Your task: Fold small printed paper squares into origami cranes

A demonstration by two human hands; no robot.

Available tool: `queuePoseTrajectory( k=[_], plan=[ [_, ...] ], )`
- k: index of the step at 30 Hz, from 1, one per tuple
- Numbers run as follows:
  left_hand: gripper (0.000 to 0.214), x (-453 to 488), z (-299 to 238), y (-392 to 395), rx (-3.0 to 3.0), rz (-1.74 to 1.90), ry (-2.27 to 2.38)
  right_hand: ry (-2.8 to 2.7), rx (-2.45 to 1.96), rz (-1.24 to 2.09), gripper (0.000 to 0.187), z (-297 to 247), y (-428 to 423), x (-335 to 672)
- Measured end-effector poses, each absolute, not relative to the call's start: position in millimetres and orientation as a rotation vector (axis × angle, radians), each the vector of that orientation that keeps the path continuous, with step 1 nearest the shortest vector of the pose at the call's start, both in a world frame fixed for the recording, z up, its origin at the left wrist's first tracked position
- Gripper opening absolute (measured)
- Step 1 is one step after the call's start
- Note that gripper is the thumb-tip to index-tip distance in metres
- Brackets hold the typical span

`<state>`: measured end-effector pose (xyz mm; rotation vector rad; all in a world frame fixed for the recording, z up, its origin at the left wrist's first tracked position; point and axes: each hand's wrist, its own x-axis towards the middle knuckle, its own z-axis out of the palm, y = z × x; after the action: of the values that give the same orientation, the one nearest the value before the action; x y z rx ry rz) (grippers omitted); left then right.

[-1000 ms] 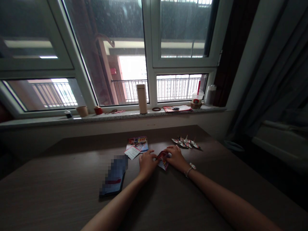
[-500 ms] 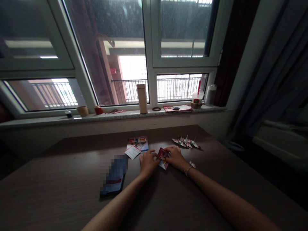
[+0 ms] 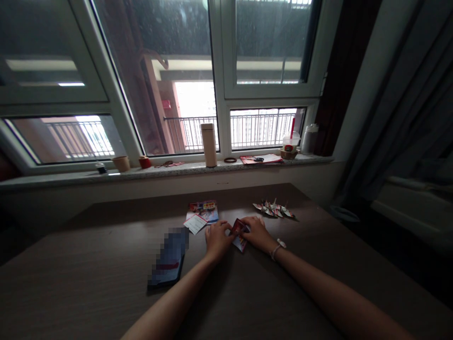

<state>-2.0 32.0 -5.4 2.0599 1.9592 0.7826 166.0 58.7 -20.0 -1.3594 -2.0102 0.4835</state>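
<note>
The folded paper (image 3: 240,242) is lying on the table (image 3: 106,255) directly between the hands, its long axis running away from the person. The left hand (image 3: 218,239) is pinching its left edge; the right hand (image 3: 258,233), equally near, is pinching the right. Folded paper pieces (image 3: 273,209) are resting beyond.

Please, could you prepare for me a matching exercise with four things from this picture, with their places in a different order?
1. patterned paper
2. beige bottle
3. white card
4. folded paper pieces

A. standing on the windowsill
B. grouped beyond the right hand
C. between the left hand and the right hand
D. partly overlapping a colourful sheet

Right pairs: 1-C, 2-A, 3-D, 4-B
</note>
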Motion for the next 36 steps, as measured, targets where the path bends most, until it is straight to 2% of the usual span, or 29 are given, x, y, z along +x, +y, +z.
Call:
queuePoseTrajectory(
  k=[16, 26, 30, 36],
  plan=[
    [0.017, -3, -6, 32, 2.046, 0.79, 1.945, -2.029, -1.363, 0.503, 0.038, -21, 57, 165],
    [0.016, -6, -6, 32, 2.047, 0.791, 1.933, -1.999, -1.27, 0.5, 0.033, -22, 60, 171],
    [0.015, -6, -8, 32, 2.058, 0.803, 1.927, -1.99, -1.167, 0.567, 0.028, -20, 61, 179],
    [0.015, -7, -11, 34, 2.054, 0.805, 1.931, -2.024, -1.044, 0.697, 0.035, -20, 68, 195]
  ],
)
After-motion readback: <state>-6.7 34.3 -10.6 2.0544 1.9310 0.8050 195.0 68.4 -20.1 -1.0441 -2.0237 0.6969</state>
